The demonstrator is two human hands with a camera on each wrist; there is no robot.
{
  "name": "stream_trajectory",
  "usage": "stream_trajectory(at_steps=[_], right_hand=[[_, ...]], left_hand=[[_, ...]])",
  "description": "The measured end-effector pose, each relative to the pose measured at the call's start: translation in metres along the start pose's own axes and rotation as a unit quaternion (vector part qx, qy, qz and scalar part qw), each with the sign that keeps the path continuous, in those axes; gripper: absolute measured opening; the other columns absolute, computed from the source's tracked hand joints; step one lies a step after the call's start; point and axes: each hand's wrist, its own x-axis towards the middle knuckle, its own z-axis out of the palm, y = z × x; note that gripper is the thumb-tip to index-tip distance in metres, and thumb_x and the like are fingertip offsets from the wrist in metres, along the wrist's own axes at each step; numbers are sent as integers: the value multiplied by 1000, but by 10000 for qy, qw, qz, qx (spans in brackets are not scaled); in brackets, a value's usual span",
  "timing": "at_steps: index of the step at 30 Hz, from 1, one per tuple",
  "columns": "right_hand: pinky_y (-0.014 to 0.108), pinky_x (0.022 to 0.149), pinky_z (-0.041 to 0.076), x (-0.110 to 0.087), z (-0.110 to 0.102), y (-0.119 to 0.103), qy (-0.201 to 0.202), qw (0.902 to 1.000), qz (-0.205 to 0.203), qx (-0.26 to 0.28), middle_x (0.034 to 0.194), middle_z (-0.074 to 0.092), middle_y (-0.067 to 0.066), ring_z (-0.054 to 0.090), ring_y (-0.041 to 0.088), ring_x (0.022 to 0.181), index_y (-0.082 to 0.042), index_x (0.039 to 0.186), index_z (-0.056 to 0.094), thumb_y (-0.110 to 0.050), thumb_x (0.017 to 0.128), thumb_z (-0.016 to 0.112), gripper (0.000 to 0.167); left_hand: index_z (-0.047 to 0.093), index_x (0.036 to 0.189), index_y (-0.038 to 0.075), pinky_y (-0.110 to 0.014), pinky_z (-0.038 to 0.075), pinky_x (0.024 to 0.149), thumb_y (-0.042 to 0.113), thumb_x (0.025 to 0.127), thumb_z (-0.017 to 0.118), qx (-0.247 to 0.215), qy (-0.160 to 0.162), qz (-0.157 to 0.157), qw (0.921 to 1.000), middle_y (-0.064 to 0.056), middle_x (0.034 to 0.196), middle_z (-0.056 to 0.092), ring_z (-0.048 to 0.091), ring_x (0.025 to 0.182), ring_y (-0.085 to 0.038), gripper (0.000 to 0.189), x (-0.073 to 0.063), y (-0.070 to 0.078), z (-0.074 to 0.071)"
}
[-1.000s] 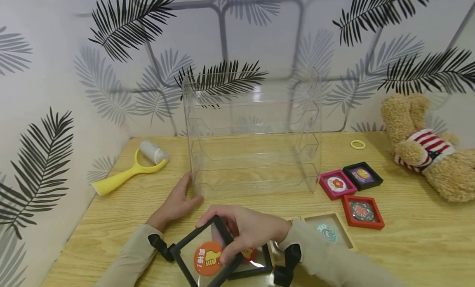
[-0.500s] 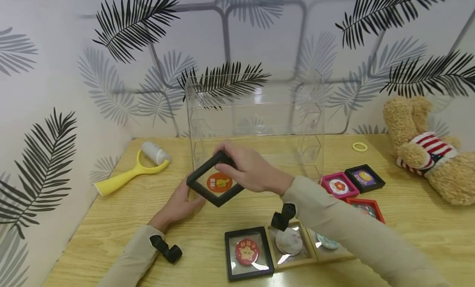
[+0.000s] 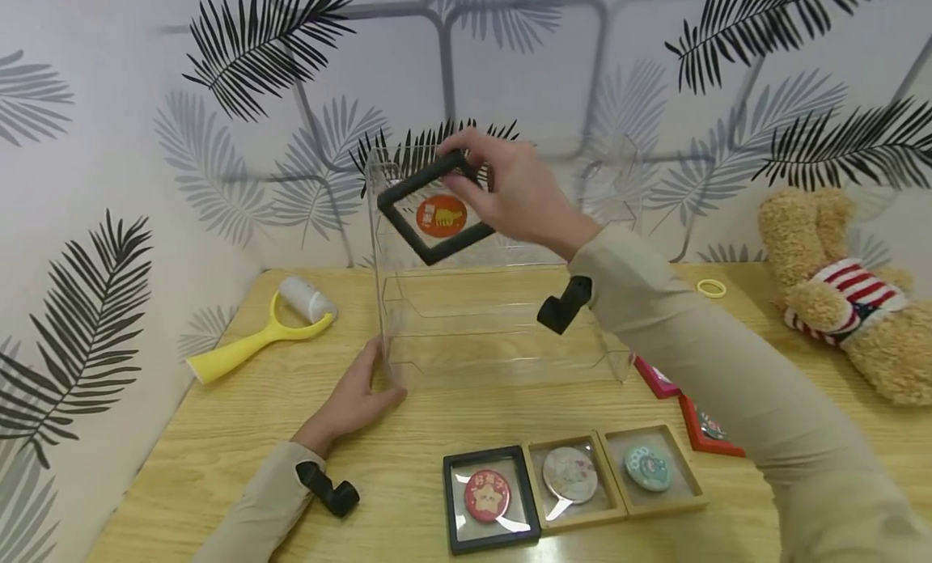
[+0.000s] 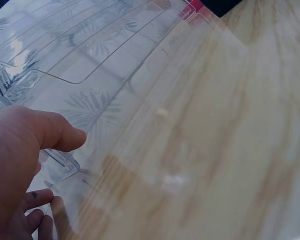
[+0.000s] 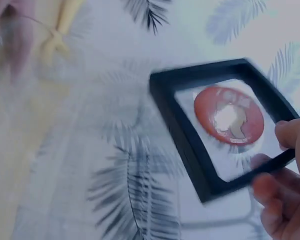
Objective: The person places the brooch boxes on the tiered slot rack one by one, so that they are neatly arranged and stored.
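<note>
A black square display frame (image 3: 429,254) with a clear window and a round orange badge (image 3: 441,217) inside hangs tilted before the upper part of a clear acrylic rack (image 3: 466,370). My right hand (image 3: 520,192) pinches the frame by one corner, thumb on the near face. In the right wrist view, the same frame (image 5: 187,145) shows up close with fingers at its right corner. My left hand (image 3: 357,397) holds the rack's lower left corner, thumb at the front and fingers along the side. Through the left wrist view, the thumb (image 4: 57,131) lies against the clear plastic.
In front lie a black frame (image 3: 492,539) and two wooden frames (image 3: 619,506) holding badges. Red (image 3: 709,442) and pink (image 3: 658,383) frames sit partly behind my right sleeve. A yellow slingshot-shaped handle (image 3: 240,353), yellow ring (image 3: 711,288) and teddy bear (image 3: 884,344) lie around.
My right hand has lifted the black frame from the near table up to the rack's upper level. The left hand stays at the rack's corner.
</note>
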Motion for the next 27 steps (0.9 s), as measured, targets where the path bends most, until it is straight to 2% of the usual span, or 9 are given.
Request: stream_trajectory(at_steps=[3,6,9,13,17,19,21,24,27], right_hand=[[22,48,39,12,-10,11,117,9966,721,388,85,66,9,52,18,52,-12,120,60,-18,97,57,24],[25,53,47,21,-15,21,228,9874,1339,807,94,67,12,60,19,56,-14,124,59,-18,99,53,26],[27,53,48,27,-16,29,418,9780,1765,1028,96,67,13,63,22,58,-16,124,58,-18,99,51,26],[26,54,51,36,-16,37,620,9697,2107,1066,91,66,9,64,21,56,-16,123,58,-15,98,51,25],[26,57,52,43,-12,43,448,9686,2287,872,90,65,8,63,17,54,-17,122,56,-17,99,50,24],[29,56,51,44,-8,47,229,9727,2224,626,91,65,9,64,20,56,-16,123,56,-18,99,50,24],[29,63,49,44,-3,49,-17,9789,2027,261,97,66,11,65,24,69,-14,124,57,-17,100,49,26],[34,74,46,42,4,52,-159,9859,1647,-257,105,65,16,59,29,86,-9,126,59,-13,99,49,29],[39,82,43,40,5,52,-220,9866,1523,-552,111,60,19,53,31,96,-7,133,54,-13,98,49,36]], left_hand=[[20,150,1,-55,21,115,12,84,68,74,19,-22,10000,-22,151,32,27,142,-36,83,1,0,0],[19,151,1,-54,21,115,13,85,68,180,11,-95,9998,-22,152,30,27,142,-37,83,0,-1,0],[18,151,1,-54,20,116,14,85,68,187,-35,-117,9997,-22,154,28,25,143,-36,83,0,0,0],[21,150,0,-56,21,115,13,86,67,171,-5,29,9998,-24,152,30,26,142,-38,80,0,2,-1],[25,148,-2,-56,23,114,14,86,68,195,65,117,9997,-24,149,34,30,140,-39,77,0,2,-2],[24,148,-2,-55,23,114,13,85,68,215,59,147,9996,-25,149,34,30,140,-38,78,-1,2,-2],[24,148,-3,-54,24,114,13,85,68,234,58,174,9996,-25,149,35,31,140,-38,78,-1,1,-1],[25,148,-2,-55,25,113,13,86,67,254,65,221,9994,-24,148,36,32,139,-38,77,0,-2,0],[27,148,-1,-55,26,113,13,85,68,262,83,260,9993,-23,147,38,33,139,-37,76,0,-3,0]])
